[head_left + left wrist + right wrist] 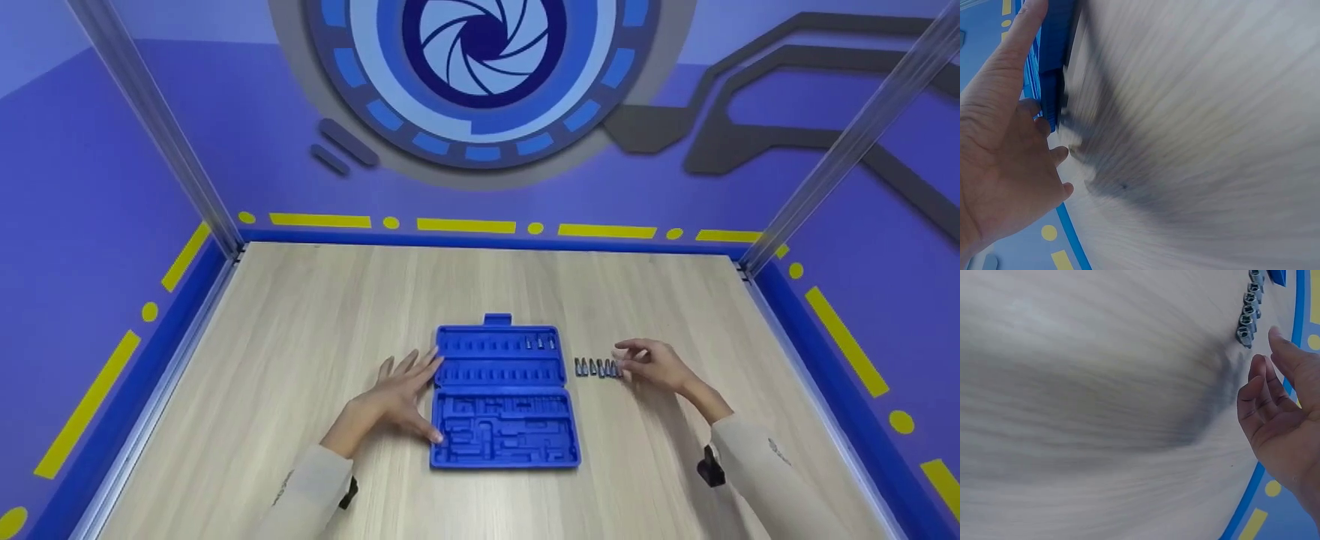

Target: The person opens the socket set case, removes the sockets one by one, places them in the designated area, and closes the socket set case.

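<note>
An opened blue plastic tool case (499, 388) lies on the wooden table, its moulded slots facing up. My left hand (397, 397) rests against the case's left side, fingers spread and thumb on the lower half's edge; the left wrist view shows that thumb (1016, 42) along the blue side. Three small metal sockets (540, 343) sit in the upper right slots. Right of the case, several more small metal sockets (593, 367) stand in a row, hollow ends visible in the right wrist view. Beside the row's right end is my right hand (658, 365), fingers loosely bent, nothing visible between them.
A pale wooden table (337, 300) lies under everything. Blue panels with yellow marks (465, 225) border it at the back and both sides. Clear upright posts (847, 150) stand at the far corners. A latch tab (497, 320) sticks out from the case's far edge.
</note>
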`<act>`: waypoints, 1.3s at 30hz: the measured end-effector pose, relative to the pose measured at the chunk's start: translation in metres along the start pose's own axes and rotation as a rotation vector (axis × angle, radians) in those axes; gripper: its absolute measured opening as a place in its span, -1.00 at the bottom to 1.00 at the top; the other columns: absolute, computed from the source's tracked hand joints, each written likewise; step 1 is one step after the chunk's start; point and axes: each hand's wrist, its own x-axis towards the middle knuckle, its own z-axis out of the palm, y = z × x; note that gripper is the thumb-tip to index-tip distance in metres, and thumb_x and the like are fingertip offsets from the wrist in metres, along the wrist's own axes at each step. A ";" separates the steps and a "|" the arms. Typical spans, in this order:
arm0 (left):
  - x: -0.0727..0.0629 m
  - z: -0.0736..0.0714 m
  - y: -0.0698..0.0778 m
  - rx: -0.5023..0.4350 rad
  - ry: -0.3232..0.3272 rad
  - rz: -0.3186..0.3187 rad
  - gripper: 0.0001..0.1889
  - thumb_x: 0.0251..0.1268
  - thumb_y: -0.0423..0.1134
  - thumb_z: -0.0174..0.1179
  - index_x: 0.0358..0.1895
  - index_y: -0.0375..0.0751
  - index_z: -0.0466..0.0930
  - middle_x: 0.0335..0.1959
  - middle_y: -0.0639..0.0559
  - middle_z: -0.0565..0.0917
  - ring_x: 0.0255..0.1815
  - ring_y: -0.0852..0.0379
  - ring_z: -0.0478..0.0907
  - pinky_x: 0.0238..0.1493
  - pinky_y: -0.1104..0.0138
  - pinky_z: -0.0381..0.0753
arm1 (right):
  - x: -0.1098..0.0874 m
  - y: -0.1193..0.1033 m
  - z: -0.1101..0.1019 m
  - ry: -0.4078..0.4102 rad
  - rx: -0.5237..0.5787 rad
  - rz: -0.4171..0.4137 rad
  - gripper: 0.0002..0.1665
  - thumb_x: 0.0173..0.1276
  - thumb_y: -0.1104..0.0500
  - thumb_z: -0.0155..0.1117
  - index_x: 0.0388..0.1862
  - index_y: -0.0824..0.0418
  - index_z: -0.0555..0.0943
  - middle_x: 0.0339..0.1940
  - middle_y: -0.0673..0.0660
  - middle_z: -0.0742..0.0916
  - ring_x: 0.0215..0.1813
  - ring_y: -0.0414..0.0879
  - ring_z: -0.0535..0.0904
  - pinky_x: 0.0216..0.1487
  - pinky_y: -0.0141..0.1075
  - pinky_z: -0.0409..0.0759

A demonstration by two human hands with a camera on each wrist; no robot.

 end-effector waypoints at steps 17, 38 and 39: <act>0.002 0.000 0.000 -0.014 -0.002 0.016 0.48 -0.27 0.39 0.58 0.69 -0.10 -0.18 0.74 -0.05 -0.24 0.71 -0.32 -0.26 0.58 -0.38 -0.33 | 0.049 -0.040 0.030 -0.063 0.112 -0.165 -0.58 0.36 0.40 0.30 0.16 0.57 0.57 -0.31 0.33 0.76 -0.41 -0.06 0.71 -0.37 -0.50 0.59; -0.002 0.000 -0.002 -0.011 0.018 0.009 0.48 -0.30 0.43 0.56 0.69 -0.08 -0.16 0.74 -0.02 -0.23 0.71 -0.33 -0.25 0.58 -0.38 -0.33 | 0.094 -0.073 0.090 -0.074 -0.029 -0.118 -0.66 0.45 0.29 0.29 0.10 0.49 0.65 -0.16 0.32 0.77 -0.20 -0.09 0.63 -0.13 -0.33 0.61; -0.002 0.000 -0.002 -0.017 0.019 0.011 0.48 -0.29 0.42 0.56 0.69 -0.08 -0.15 0.74 -0.03 -0.23 0.71 -0.33 -0.25 0.58 -0.39 -0.33 | 0.095 -0.073 0.092 -0.064 -0.045 -0.116 -0.66 0.45 0.29 0.29 0.10 0.48 0.66 -0.14 0.32 0.77 -0.18 -0.05 0.64 -0.09 -0.27 0.63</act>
